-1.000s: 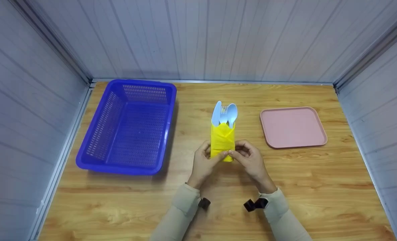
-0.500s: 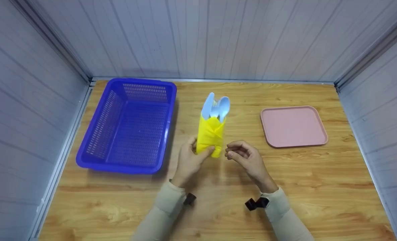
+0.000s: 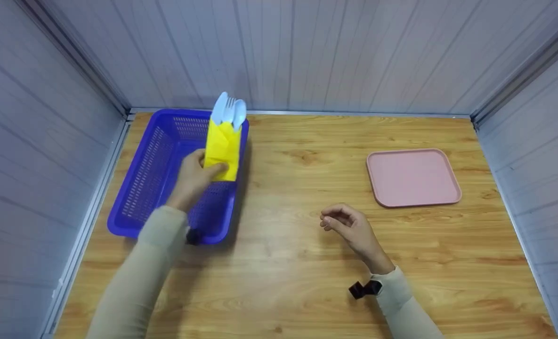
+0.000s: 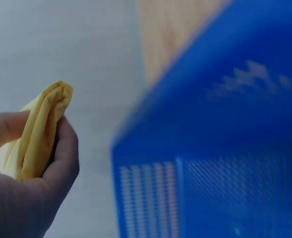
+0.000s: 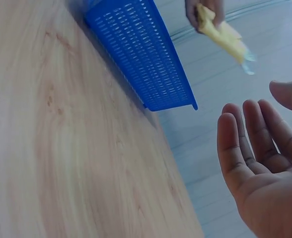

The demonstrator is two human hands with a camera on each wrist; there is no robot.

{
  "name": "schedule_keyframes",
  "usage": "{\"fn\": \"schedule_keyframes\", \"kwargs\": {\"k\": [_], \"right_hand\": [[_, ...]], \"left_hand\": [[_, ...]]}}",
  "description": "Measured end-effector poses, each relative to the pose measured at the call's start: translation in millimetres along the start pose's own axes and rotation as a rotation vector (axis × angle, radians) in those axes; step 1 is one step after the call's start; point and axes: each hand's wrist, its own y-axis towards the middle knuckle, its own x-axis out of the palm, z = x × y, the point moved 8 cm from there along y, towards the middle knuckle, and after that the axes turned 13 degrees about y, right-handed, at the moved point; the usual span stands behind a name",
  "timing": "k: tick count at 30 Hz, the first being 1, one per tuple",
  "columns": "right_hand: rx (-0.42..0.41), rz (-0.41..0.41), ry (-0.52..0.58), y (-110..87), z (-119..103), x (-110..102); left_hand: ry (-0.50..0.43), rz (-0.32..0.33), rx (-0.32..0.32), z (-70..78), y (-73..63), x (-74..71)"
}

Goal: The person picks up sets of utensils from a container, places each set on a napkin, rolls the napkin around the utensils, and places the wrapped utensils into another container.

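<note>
My left hand [image 3: 195,176] grips the lower end of a folded yellow napkin [image 3: 223,146], thumb in front and fingers behind. From the napkin's top stick out a light blue plastic knife [image 3: 219,108], fork [image 3: 229,111] and spoon [image 3: 239,114]. In the head view this bundle overlaps the right side of a blue plastic basket [image 3: 161,165]; the right wrist view shows it held above the rim. The napkin's folded bottom end [image 4: 44,131] shows between thumb and fingers in the left wrist view. My right hand [image 3: 351,230] holds nothing, its fingers loosely curled over the table.
A pink rectangular tray [image 3: 413,178] lies on the right of the wooden table [image 3: 288,273]. Pale panel walls [image 3: 335,56] stand behind and on both sides. The basket has slotted sides and sits at the back left.
My right hand has let go of the napkin and stays near its place. The left hand has carried the cutlery bundle left and away from me, over to the basket.
</note>
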Motion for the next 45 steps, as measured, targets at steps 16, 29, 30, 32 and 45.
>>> {"fn": "schedule_keyframes", "kwargs": {"k": [16, 29, 30, 32, 45], "right_hand": [[0.054, -0.005, -0.055, -5.4, 12, -4], [0.091, 0.028, -0.065, -7.9, 18, -8], [0.096, 0.026, -0.067, -8.2, 19, -8], [0.108, 0.021, -0.072, -8.3, 21, -7], [0.113, 0.02, -0.093, -7.8, 25, -3]], "left_hand": [[0.241, -0.239, -0.372, -86.7, 55.0, 10.1], [0.324, -0.224, -0.383, -103.5, 65.4, 22.9], [0.351, -0.222, -0.354, -101.0, 65.5, 23.4], [0.407, -0.212, -0.307, -97.6, 64.1, 22.9], [0.792, -0.103, -0.155, -79.2, 63.6, 18.8]]}}
